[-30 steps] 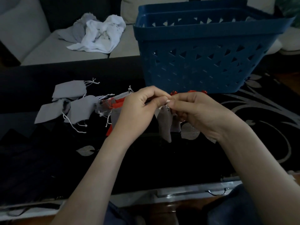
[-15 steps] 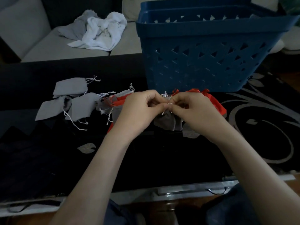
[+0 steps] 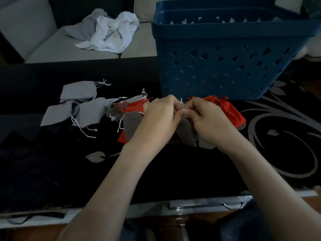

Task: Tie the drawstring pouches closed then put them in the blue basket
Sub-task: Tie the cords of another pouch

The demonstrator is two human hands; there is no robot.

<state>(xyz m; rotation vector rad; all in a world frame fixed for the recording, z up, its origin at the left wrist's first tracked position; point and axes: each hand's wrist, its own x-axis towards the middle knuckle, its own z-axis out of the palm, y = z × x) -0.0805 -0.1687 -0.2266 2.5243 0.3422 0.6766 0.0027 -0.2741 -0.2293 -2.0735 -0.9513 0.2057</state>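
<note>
A small grey drawstring pouch (image 3: pixel 186 133) hangs between my hands just above the dark tablecloth. My left hand (image 3: pixel 160 119) and my right hand (image 3: pixel 206 119) meet fingertip to fingertip and pinch its white drawstring at the pouch's neck. The blue basket (image 3: pixel 225 66) stands right behind my hands. Several grey pouches (image 3: pixel 81 101) with loose white strings lie to the left. Red pouches (image 3: pixel 227 110) lie under and beside my hands, with another grey pouch (image 3: pixel 132 122) by my left wrist.
A heap of white and grey cloth (image 3: pixel 109 34) lies on the sofa behind the table. The tablecloth (image 3: pixel 286 136) is black with a grey swirl pattern. The table's front edge (image 3: pixel 199 204) carries a metal strip and a handle.
My hands have sunk lower toward the table with the grey pouch and stayed together at its string. The pouch now hangs shorter under my right hand.
</note>
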